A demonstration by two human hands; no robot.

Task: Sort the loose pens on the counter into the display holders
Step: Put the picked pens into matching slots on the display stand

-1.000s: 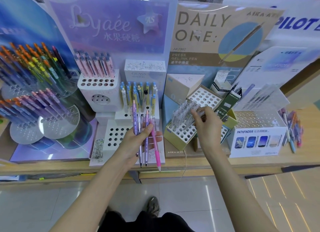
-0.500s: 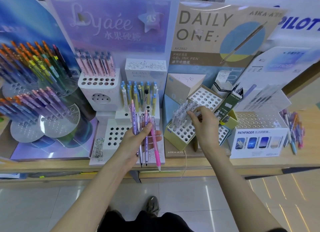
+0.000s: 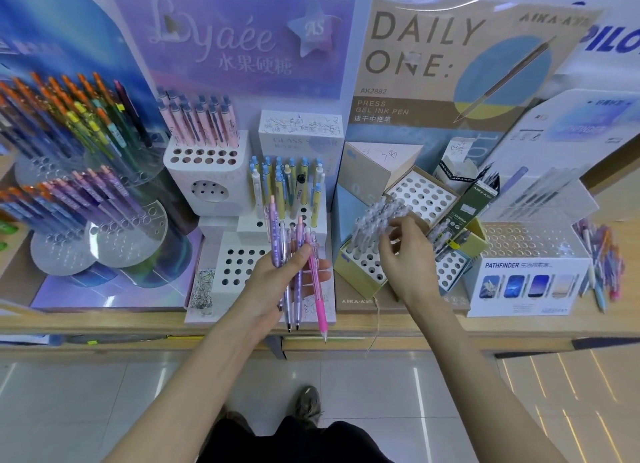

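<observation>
Several pens (image 3: 320, 306), purple, clear and one bright pink, are fanned out in the left hand (image 3: 273, 282). Its thumb is clamped across their barrels and its fingers are curled behind them. The tips point down past the front edge of the counter (image 3: 104, 319). The hand hovers in front of a white holder (image 3: 235, 272) dotted with round holes. Yellow and blue pens (image 3: 287, 182) stand upright on the step behind it.

The right hand (image 3: 408, 265) reaches over a beige cardboard holder (image 3: 356, 282) just to the right. Its fingers are loosely curled among the tops of the clear pens (image 3: 372, 220) standing in that holder. From here I cannot tell whether the fingers pinch one or only touch them.

More loose pens (image 3: 602, 265) lie in a heap on the counter at the far right, just beside a white box (image 3: 526, 282) marked PATHFINDER.
</observation>
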